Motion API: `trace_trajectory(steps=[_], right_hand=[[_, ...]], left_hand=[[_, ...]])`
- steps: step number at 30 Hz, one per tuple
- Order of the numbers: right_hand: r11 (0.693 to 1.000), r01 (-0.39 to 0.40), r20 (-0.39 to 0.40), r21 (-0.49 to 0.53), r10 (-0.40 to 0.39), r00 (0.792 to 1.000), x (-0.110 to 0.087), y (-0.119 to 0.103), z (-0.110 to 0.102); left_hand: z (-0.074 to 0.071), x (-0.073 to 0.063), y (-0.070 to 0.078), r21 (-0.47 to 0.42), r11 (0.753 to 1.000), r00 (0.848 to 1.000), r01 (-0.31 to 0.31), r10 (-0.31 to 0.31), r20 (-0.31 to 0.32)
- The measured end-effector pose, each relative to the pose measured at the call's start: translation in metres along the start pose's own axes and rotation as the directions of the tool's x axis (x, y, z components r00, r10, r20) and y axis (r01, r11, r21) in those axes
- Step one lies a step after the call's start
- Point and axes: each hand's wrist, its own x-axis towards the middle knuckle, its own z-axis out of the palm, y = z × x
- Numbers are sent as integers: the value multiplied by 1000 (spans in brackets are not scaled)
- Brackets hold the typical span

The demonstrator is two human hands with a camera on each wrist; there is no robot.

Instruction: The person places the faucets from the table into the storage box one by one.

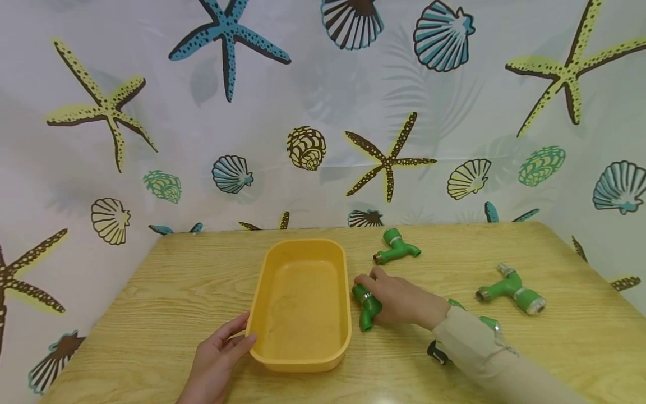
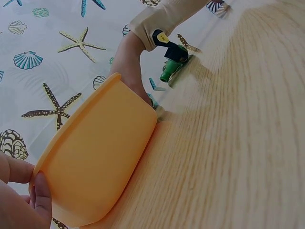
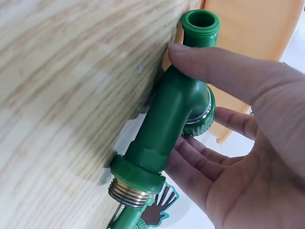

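A yellow plastic basin [image 1: 298, 308] stands on the wooden table with nothing inside it. My left hand [image 1: 214, 356] holds its left wall near the front corner; in the left wrist view the thumb [image 2: 42, 198] lies against the outer wall just under the rim. Just right of the basin, my right hand [image 1: 398, 297] grips a green tap [image 1: 370, 307]. The right wrist view shows the thumb across the tap's body [image 3: 164, 114] by the spout, and fingers behind it. The tap's threaded metal end [image 3: 127, 193] points away from the spout, low over the tabletop.
Another green tap [image 1: 397, 248] lies behind the right hand, and one more [image 1: 515, 289] lies at the right. Under the right sleeve [image 1: 469, 342] a tap with a black handle [image 1: 437, 352] is partly hidden. A shell-and-starfish patterned curtain [image 1: 323, 112] hangs behind the table.
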Motion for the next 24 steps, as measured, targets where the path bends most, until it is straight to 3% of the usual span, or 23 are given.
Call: trace_trajectory(steps=[24], right_hand=[[1000, 14, 0, 12, -14, 1000, 1, 3, 3]], left_hand=[[0, 0, -1, 4, 1000, 1000, -13, 13, -6]])
